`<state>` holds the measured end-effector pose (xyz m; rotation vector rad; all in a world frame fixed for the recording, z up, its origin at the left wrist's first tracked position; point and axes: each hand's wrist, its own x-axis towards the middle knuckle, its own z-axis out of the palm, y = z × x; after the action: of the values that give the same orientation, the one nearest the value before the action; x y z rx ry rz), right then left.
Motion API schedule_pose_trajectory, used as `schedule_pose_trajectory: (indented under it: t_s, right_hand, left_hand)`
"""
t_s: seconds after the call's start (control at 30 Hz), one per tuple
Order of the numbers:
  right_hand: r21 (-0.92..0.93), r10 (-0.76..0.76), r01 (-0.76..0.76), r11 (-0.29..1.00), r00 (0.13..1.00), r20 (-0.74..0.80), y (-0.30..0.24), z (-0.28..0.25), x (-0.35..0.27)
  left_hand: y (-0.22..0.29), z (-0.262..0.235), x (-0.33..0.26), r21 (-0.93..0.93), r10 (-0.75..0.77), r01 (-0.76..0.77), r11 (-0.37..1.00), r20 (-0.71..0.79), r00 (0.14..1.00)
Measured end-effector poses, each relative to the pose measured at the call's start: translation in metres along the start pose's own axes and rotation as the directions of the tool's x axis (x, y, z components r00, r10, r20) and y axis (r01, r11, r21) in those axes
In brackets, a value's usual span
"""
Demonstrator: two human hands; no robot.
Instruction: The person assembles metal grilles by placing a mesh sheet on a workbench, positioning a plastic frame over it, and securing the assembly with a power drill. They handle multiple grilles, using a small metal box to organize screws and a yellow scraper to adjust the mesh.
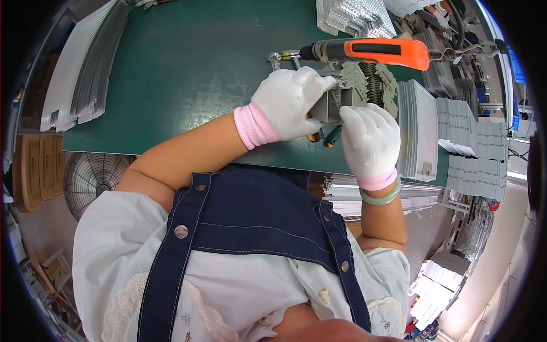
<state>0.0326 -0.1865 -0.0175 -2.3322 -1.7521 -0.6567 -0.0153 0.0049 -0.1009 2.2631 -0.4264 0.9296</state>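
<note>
**Both hands on the grey part at the near edge of the mat**

My left hand (pixel 290 100) is wrapped around the left end of a small grey metal part (pixel 329 105), fingers curled over its top, so that hand is clamped on it. My right hand (pixel 370 139) comes in from the near right, and its fingertips press against the right end of the same piece; I cannot tell whether those fingers truly pinch it or only steady it, since the glove hides the contact. The two hands sit close together, with the part between them, over the green work mat (pixel 188 68) and just short of its near edge.

Just beyond the part stands a row of grey-green terminal blocks (pixel 370 80), packed side by side. Above them hangs an orange electric screwdriver (pixel 376 51), lying across the view with its tip pointing left (nobody holds it). Two small screwdriver handles, one yellow, one green (pixel 332 137), poke out just under my left palm. Stacks of ribbed white strips (pixel 419 125) lie to the right, and more (pixel 80 68) on the far left.

I judge this to be the seating step: holding the piece square while something is aligned on it. The next move, I reckon, calls for a firm left grip so the right hand can let go without the part shifting.
</note>
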Motion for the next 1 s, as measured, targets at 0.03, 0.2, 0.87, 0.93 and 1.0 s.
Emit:
schedule_pose_trajectory:
  t_s: [0.03,0.2,0.87,0.93,1.0]
  right_hand:
    - [-0.016,-0.045,0.045,0.999,0.999,-0.02,0.001,0.001,0.001]
    - [-0.027,-0.143,0.142,0.989,0.99,-0.017,0.002,0.005,0.001]
    - [0.146,0.266,-0.227,0.963,0.888,-0.374,0.004,0.01,-0.036]
    - [0.242,0.284,-0.203,0.949,0.884,-0.371,0.003,0.005,-0.028]
    - [0.319,0.297,-0.199,0.927,0.907,-0.298,0.0,-0.003,-0.016]
  left_hand:
    - [0.0,0.0,0.0,0.0,0.001,-0.001,1.0,-0.005,1.0]
    - [0.0,-0.001,-0.001,-0.009,-0.016,0.016,1.0,-0.003,1.0]
    - [-0.023,-0.038,0.038,-0.171,-0.14,0.147,0.974,0.052,0.989]
    - [-0.015,-0.032,0.031,-0.183,-0.121,0.128,0.975,0.047,0.991]
    - [-0.006,-0.029,0.027,-0.118,-0.067,0.07,0.99,0.034,0.997]
